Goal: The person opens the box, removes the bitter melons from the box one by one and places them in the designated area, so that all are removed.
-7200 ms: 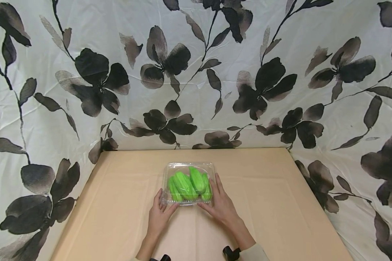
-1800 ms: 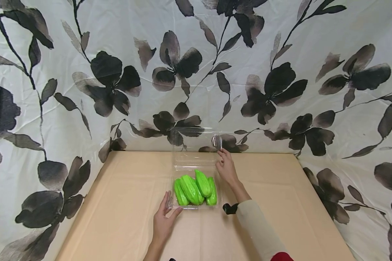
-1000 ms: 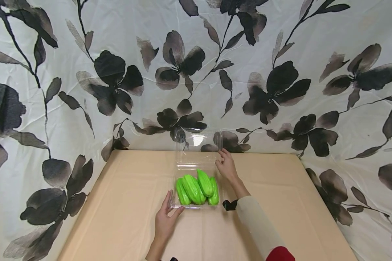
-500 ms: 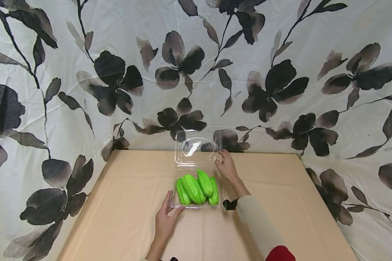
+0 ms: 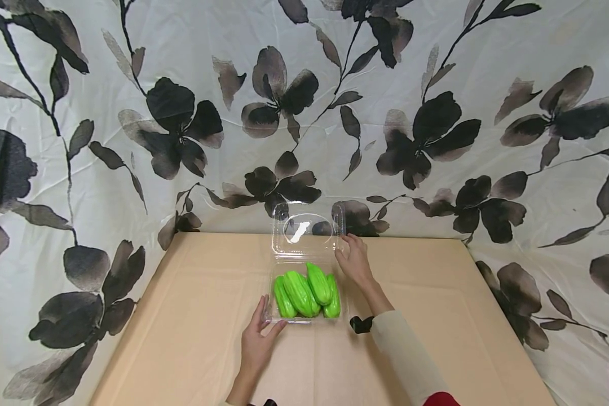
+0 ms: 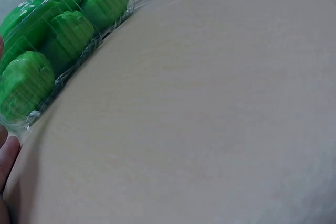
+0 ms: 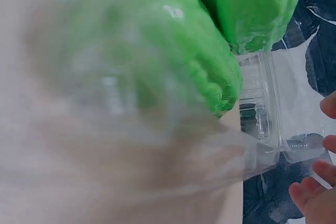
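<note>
A clear plastic clamshell container (image 5: 272,316) stands on the table with its lid (image 5: 309,248) raised at the back. Several glossy green, ridged, elongated vegetable-like pieces (image 5: 299,294) lie side by side in its base; their rounded ends fill the left wrist view. My left hand (image 5: 256,341) grips the container's near left corner, thumb at the front and fingers along the left side. Beside the lid's right edge is my right hand (image 5: 354,260). In the right wrist view its fingers (image 7: 310,192) are spread and loosely bent, near the lid's corner, holding nothing visible.
A light tan table covering (image 5: 208,282) lies under the container. Behind and on both sides hangs a white cloth (image 5: 203,34) with dark flowers, close behind the raised lid.
The container was closed between both hands at first; its lid has since swung up and back. My right hand has just shifted slightly off the lid's edge, while my left hand stays at the corner.
</note>
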A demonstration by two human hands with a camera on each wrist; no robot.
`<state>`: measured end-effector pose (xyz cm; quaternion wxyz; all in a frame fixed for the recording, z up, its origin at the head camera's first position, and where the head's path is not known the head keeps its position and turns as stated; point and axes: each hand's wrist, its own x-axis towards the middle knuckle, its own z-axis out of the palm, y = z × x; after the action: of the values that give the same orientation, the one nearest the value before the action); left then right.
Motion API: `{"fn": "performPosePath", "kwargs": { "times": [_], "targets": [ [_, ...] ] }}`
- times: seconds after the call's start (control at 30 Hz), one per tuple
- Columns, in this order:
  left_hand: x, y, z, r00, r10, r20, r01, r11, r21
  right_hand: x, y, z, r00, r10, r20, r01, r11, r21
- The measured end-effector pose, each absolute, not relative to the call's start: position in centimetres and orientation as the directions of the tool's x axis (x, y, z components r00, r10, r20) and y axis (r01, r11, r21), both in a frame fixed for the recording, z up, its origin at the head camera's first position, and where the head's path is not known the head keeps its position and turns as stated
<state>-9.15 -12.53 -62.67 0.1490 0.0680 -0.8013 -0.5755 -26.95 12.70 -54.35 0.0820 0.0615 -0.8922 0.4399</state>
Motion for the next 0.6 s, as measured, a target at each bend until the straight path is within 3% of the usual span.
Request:
{"fn": "performPosePath", "kwargs": {
  "times": [0.6],
  "targets": [
    [-9.2,-12.2,-62.5,-0.947,-0.286,0.143,0.040,0.340,0.940,-23.6,12.8,-53.6,-0.990,-0.046,0.136,-0.137,0.584,-0.800]
  ]
}}
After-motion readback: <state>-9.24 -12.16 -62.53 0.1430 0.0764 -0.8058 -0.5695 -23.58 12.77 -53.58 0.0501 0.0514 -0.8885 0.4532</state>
